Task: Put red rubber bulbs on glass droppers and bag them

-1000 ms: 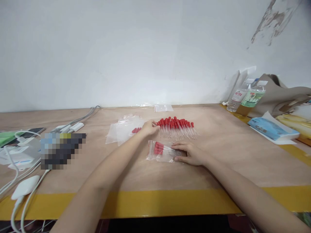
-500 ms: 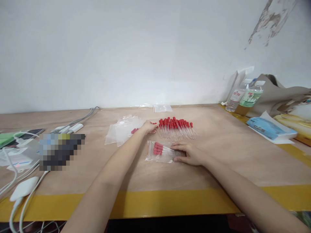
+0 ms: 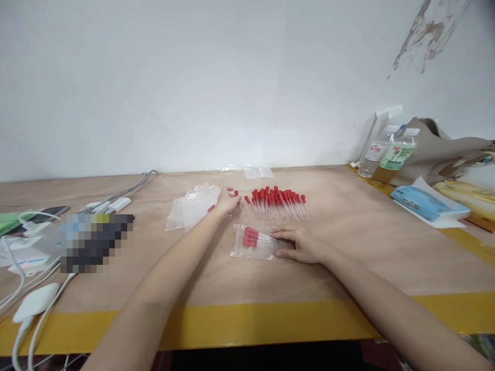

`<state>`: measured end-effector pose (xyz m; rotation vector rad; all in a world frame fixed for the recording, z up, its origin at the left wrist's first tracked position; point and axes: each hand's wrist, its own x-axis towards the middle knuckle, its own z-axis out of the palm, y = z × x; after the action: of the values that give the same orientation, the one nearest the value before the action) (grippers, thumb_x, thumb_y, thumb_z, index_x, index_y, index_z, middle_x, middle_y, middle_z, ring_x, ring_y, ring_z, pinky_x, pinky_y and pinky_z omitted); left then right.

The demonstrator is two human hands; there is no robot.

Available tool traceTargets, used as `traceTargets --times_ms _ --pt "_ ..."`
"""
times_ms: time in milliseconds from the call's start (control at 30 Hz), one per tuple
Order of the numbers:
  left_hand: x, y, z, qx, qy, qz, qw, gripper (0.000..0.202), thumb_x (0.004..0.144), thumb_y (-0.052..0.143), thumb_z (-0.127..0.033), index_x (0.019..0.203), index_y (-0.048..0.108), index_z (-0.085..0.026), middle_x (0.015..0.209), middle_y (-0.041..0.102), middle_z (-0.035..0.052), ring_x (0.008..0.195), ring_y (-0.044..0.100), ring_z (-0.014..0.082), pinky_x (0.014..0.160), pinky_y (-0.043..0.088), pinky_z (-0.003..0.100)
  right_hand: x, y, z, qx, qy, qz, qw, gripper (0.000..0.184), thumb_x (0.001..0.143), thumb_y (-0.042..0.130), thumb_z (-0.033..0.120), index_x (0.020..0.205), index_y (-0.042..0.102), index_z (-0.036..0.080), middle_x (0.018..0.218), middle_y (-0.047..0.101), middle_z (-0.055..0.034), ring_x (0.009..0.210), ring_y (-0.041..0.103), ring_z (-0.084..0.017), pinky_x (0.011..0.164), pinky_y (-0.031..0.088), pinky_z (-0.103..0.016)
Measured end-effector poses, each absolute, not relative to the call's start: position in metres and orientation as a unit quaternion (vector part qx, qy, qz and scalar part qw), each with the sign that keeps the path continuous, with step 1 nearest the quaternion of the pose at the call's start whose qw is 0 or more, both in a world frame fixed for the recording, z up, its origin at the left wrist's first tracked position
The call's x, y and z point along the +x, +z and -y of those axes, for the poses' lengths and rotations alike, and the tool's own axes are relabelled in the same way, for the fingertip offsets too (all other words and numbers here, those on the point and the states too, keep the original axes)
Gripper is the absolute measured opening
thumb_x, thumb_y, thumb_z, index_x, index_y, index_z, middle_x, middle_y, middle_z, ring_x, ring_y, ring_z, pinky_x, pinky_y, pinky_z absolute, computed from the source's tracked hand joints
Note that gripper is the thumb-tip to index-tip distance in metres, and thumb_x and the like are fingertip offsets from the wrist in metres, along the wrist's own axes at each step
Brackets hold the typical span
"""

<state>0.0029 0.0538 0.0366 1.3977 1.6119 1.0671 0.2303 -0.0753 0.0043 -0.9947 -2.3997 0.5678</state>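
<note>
My left hand (image 3: 229, 201) is closed on a dropper, its red bulb (image 3: 236, 193) showing at the fingertips and its clear tube slanting down toward the table. To the right lies a pile of droppers (image 3: 278, 198) with red bulbs and thin clear tubes; one stands slightly apart at its left end. A clear zip bag (image 3: 266, 251) holding several red-bulbed droppers lies flat in front of the pile. My right hand (image 3: 303, 245) rests on the bag's right end, thumb and fingers apart. Behind my left wrist, flat clear bags (image 3: 193, 206) are spread out, a red bulb (image 3: 211, 208) on them.
Another small clear bag (image 3: 258, 173) lies by the wall. Chargers and cables (image 3: 34, 252) crowd the left side beside a blurred dark object (image 3: 96, 245). On the right are two bottles (image 3: 396, 154) and a blue tissue pack (image 3: 425, 203). Yellow tape (image 3: 270, 324) lines the front edge.
My left hand has moved slightly left and back, away from the pile, and a dropper's bulb and tube now show in its fingers. My right hand and the filled bag stay put.
</note>
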Motion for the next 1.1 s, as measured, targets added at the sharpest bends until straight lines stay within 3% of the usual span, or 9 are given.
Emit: traceTargets --times_ms 100,200,400,567,733,933,1100 --pt "-0.025 0.041 -0.020 0.540 0.479 -0.581 0.377 0.037 0.076 0.054 -0.017 0.109 0.038 -0.020 0.073 0.054 -0.0036 0.058 0.060 0.0076 0.061 0.051 0.023 0.231 0.004 0.075 -0.364 0.206 0.876 0.239 0.051 0.074 0.058 0.045 0.119 0.053 0.021 0.121 0.052 -0.0088 0.112 0.048 -0.022 0.096 0.038 -0.038" --pt "-0.056 0.035 0.015 0.511 0.568 -0.469 0.443 0.037 0.068 0.063 -0.022 0.099 0.044 -0.019 0.073 0.052 -0.0040 0.067 0.063 0.0110 0.069 0.052 0.028 0.231 0.004 0.076 -0.371 0.204 0.874 0.237 0.052 0.074 0.058 0.047 0.119 0.054 0.022 0.121 0.053 -0.0086 0.112 0.047 -0.023 0.096 0.037 -0.039" --pt "-0.071 0.016 0.052 0.468 0.599 -0.454 0.465 0.048 0.059 0.071 -0.029 0.096 0.043 -0.019 0.074 0.054 -0.0045 0.070 0.063 0.0122 0.071 0.053 0.031 0.230 0.005 0.077 -0.372 0.201 0.874 0.238 0.052 0.073 0.058 0.048 0.118 0.055 0.020 0.120 0.054 -0.0094 0.112 0.047 -0.023 0.096 0.037 -0.040" --pt "-0.059 0.012 0.060 0.475 0.566 -0.436 0.513 0.046 0.059 0.072 -0.030 0.094 0.044 -0.019 0.073 0.055 -0.0057 0.072 0.063 0.0125 0.074 0.052 0.032 0.230 0.005 0.076 -0.371 0.208 0.873 0.238 0.052 0.074 0.057 0.048 0.118 0.054 0.021 0.121 0.053 -0.0094 0.112 0.047 -0.023 0.096 0.037 -0.040" --pt "-0.068 0.014 0.065 0.583 0.453 -0.473 0.481 0.036 0.053 0.076 -0.028 0.076 0.051 -0.015 0.064 0.059 -0.0035 0.059 0.058 0.0090 0.060 0.049 0.023 0.230 0.004 0.076 -0.374 0.207 0.873 0.235 0.053 0.073 0.058 0.048 0.118 0.054 0.020 0.120 0.054 -0.0094 0.112 0.048 -0.023 0.096 0.037 -0.039" --pt "-0.071 0.012 0.066 0.650 0.370 -0.486 0.451 0.030 0.050 0.077 -0.027 0.063 0.053 -0.015 0.058 0.060 -0.0016 0.054 0.056 0.0102 0.053 0.044 0.022 0.230 0.005 0.076 -0.374 0.209 0.872 0.238 0.053 0.073 0.058 0.048 0.118 0.054 0.021 0.121 0.053 -0.0091 0.112 0.048 -0.023 0.096 0.037 -0.039" --pt "-0.063 0.020 0.076 0.682 0.357 -0.444 0.459 0.024 0.057 0.073 -0.027 0.076 0.062 -0.015 0.080 0.063 0.0041 0.068 0.061 0.0128 0.066 0.049 0.026 0.230 0.005 0.076 -0.371 0.210 0.873 0.239 0.052 0.074 0.058 0.048 0.118 0.054 0.021 0.121 0.053 -0.0093 0.112 0.048 -0.024 0.096 0.036 -0.041"
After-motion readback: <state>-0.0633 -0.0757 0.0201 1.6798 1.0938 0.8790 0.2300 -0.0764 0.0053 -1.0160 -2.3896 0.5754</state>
